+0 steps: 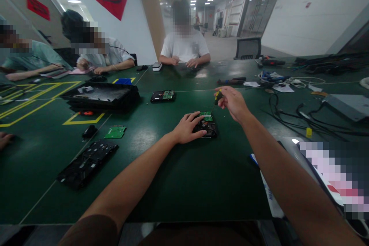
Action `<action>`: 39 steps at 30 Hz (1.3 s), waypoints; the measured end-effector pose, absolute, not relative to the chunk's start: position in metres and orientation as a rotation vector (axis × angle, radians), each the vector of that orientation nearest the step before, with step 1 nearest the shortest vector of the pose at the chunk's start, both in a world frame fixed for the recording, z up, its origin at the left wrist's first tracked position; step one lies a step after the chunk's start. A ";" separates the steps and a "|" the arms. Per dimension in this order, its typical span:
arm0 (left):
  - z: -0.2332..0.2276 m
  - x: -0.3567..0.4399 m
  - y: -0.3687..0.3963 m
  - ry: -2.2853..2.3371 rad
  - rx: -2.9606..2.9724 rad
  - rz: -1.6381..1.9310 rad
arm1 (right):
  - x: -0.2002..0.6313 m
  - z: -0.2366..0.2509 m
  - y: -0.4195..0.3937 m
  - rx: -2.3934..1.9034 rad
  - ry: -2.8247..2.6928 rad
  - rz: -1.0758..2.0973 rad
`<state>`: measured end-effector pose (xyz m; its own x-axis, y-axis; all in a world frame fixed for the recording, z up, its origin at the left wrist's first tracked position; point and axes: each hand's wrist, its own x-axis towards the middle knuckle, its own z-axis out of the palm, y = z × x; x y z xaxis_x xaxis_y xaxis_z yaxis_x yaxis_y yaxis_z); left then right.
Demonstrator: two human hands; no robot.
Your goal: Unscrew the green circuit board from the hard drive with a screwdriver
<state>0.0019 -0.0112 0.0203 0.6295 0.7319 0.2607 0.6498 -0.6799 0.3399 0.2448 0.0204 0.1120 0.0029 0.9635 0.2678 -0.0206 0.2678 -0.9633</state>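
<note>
Right hand (234,102) grip: clenched on screwdriver (218,97) | Left hand (186,127): flat, pinning hard drive (206,124) mid-table (178,184) | Risk: tip slips, gouging green circuit board (206,115).

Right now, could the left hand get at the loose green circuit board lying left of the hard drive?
Probably yes. The left hand rests on the hard drive; bare table lies between it and the green circuit board.

On the green counter (184,184), the left hand (186,127) lies flat on a black hard drive (206,124) near the middle. The right hand (234,102) hovers just above it, fingers pinching a yellow-and-black screwdriver (218,97). A second drive (163,96) sits toward the far edge.
</note>
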 end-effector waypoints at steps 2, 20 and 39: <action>0.021 0.002 -0.011 1.134 2.639 0.564 | 0.245 0.113 0.019 -1.040 -1.305 0.963; 0.024 0.002 -0.013 1.135 2.613 0.575 | 0.243 0.102 0.021 -1.089 -1.442 0.661; 0.025 0.002 -0.013 1.123 2.637 0.573 | 0.246 0.096 0.017 -1.102 -1.699 0.083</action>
<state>0.0020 -0.0133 0.0246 0.6326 0.7274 0.2660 0.6424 -0.6846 0.3444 0.2460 0.0165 0.0956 -0.0148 0.6932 0.7206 0.6198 0.5718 -0.5374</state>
